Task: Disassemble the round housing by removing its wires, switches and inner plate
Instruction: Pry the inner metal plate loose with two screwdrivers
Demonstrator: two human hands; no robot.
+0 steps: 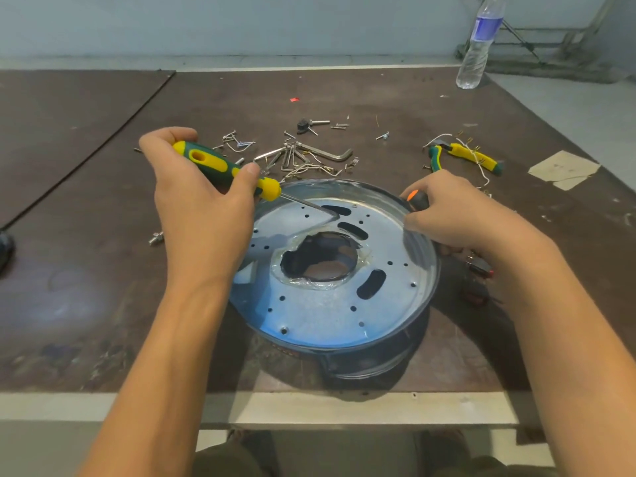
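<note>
The round metal housing (421, 270) lies on the brown table, its silvery inner plate (320, 311) facing up with slots, small holes and a ragged central opening. My left hand (199, 204) grips a green and yellow screwdriver (223, 170); its shaft reaches down to a slot at the plate's far side. My right hand (457, 215) rests at the housing's right rim and grips a second tool with a black and orange handle (416, 199), most of it hidden in the fist.
Loose screws, hex keys and wire bits (303, 156) litter the table beyond the housing. Green and yellow pliers (464, 156) with white wire lie at the right. Small red and black switches (478, 270) sit by my right wrist. A water bottle (478, 43) stands far right.
</note>
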